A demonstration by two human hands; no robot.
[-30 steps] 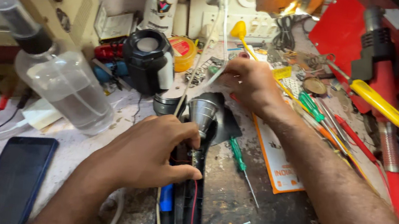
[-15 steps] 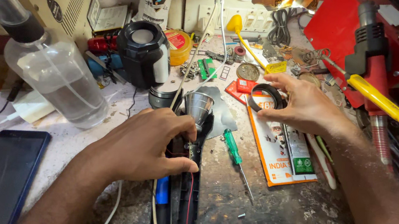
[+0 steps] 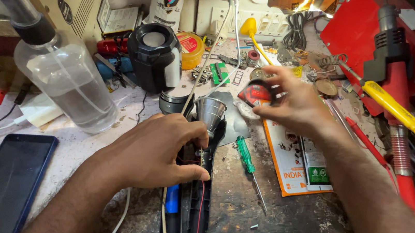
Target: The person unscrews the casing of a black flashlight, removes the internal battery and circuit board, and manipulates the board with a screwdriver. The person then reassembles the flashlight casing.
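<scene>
Light: bright, even, with a warm glare at top centre.
Shadows: soft, short.
Blur: right hand [image 3: 292, 103] motion-smeared.
Edges: wide-angle bending.

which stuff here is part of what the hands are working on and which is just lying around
In hand: opened black torch body under left hand; silver reflector cone; dark ring in right hand.
Lying about: green screwdriver, clear bottle, phone, black speaker.

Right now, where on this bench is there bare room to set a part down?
Bare dark bench lies below the green screwdriver, between the opened torch body and the right forearm. A pale strip runs between the phone and the left hand. The back, around the spray bottle, black speaker and right hand, is crowded.
</scene>
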